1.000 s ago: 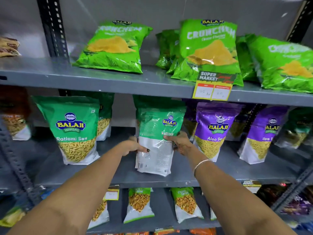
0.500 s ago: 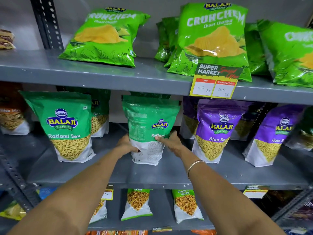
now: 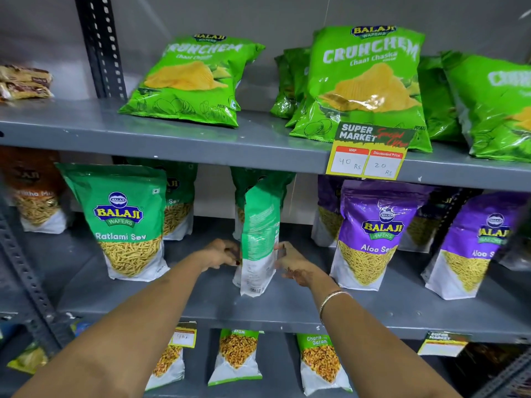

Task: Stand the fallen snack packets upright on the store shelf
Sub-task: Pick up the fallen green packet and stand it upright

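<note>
Head view. At the centre of the frame, the green packet (image 3: 258, 239) stands on the middle shelf (image 3: 287, 308), upright on its base. A second ago it faced the camera square, back panel outward; it is now turned so that a narrow edge and part of that printed back panel face forward. It has also been carried deeper onto the shelf, away from the front lip.

The left hand (image 3: 221, 254) presses the packet's lower left side and the right hand (image 3: 293, 264) its lower right side, so the packet is squeezed lightly between the two. Both hands have dropped from mid-height to near the base.

To the left stands a sev packet (image 3: 126, 222), label forward; to the right a purple packet (image 3: 373, 234), likewise. Both are apart from the held packet.

Judgement: the packet is being rotated to bring its label to the front. It is standing but not yet aligned with its neighbours. The chip bags (image 3: 195, 81) on the upper shelf lean back; whether they need attention cannot be told.
</note>
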Tool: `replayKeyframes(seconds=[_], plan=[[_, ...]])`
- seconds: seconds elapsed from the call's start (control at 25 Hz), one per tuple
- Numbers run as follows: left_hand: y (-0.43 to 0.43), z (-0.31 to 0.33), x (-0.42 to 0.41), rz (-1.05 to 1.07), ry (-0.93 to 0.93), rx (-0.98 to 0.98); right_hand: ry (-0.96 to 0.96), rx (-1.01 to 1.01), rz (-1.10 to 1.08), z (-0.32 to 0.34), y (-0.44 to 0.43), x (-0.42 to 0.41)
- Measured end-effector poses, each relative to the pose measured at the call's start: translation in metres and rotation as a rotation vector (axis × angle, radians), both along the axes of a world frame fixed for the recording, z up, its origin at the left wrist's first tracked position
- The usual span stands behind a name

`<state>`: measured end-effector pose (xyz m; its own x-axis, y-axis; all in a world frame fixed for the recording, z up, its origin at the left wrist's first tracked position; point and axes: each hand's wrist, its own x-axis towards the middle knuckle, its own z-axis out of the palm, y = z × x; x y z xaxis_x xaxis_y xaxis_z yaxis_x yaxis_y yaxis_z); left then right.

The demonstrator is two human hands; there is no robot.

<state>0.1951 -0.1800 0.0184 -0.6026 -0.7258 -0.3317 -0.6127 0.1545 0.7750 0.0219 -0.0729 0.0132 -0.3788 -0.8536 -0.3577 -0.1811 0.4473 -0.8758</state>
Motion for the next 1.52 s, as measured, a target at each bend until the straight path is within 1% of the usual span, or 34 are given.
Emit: replayKeyframes(seconds=[0.08,0.16,0.2,0.28,0.4,0.52,0.56,0.64,0.72,0.8,0.92,1.0,1.08,1.16,1.32,1.36,1.4,1.44,1.52], plan=[[-0.004,-0.004,-0.005,0.046,0.082,-0.081,0.021,0.009,0.098,-0.006,0.002,-0.004],[-0.007,-0.008,-0.01,0.083,0.087,-0.133,-0.008,0.012,0.195,-0.005,0.004,-0.006],[-0.008,-0.01,-0.014,0.086,0.081,-0.127,-0.01,0.005,0.241,-0.004,0.004,-0.005],[-0.007,-0.013,-0.022,0.063,0.093,-0.027,0.011,-0.039,0.26,-0.006,0.003,-0.001],[-0.003,-0.011,-0.032,-0.043,0.163,0.105,0.043,-0.079,0.19,-0.014,-0.002,-0.005],[-0.008,-0.009,-0.033,-0.024,0.199,0.186,0.133,-0.077,0.265,-0.016,-0.003,-0.019],[-0.01,-0.009,-0.033,-0.019,0.177,0.193,0.107,-0.073,0.277,-0.012,-0.002,-0.023],[-0.011,-0.007,-0.035,-0.005,0.088,0.141,0.045,-0.09,0.275,-0.012,-0.003,-0.034],[-0.012,-0.006,-0.035,0.063,0.054,0.107,0.046,-0.149,0.212,-0.019,-0.005,-0.045],[-0.013,-0.006,-0.033,0.115,0.098,0.128,0.044,-0.195,0.146,-0.024,-0.007,-0.049],[-0.009,-0.008,-0.031,0.214,0.164,0.064,0.006,-0.215,0.069,-0.024,-0.01,-0.051],[-0.003,-0.01,-0.032,0.227,0.155,0.024,-0.14,-0.253,0.079,-0.023,-0.014,-0.051],[-0.001,-0.015,-0.032,0.276,0.139,-0.009,-0.279,-0.3,0.149,-0.028,-0.018,-0.051],[0.003,-0.017,-0.032,0.338,0.119,-0.059,-0.286,-0.355,0.221,-0.026,-0.018,-0.048],[0.009,-0.02,-0.034,0.369,0.073,-0.116,-0.278,-0.391,0.226,-0.026,-0.019,-0.045],[0.01,-0.018,-0.032,0.35,0.054,-0.114,-0.243,-0.348,0.257,-0.027,-0.018,-0.047],[0.012,-0.017,-0.027,0.321,0.029,-0.108,-0.168,-0.248,0.306,-0.025,-0.016,-0.049],[0.012,-0.017,-0.02,0.279,0.004,-0.094,-0.013,-0.042,0.37,-0.019,-0.012,-0.049],[0.01,-0.016,0.005,0.215,-0.109,-0.074,0.225,0.504,0.548,-0.012,-0.012,-0.046]])
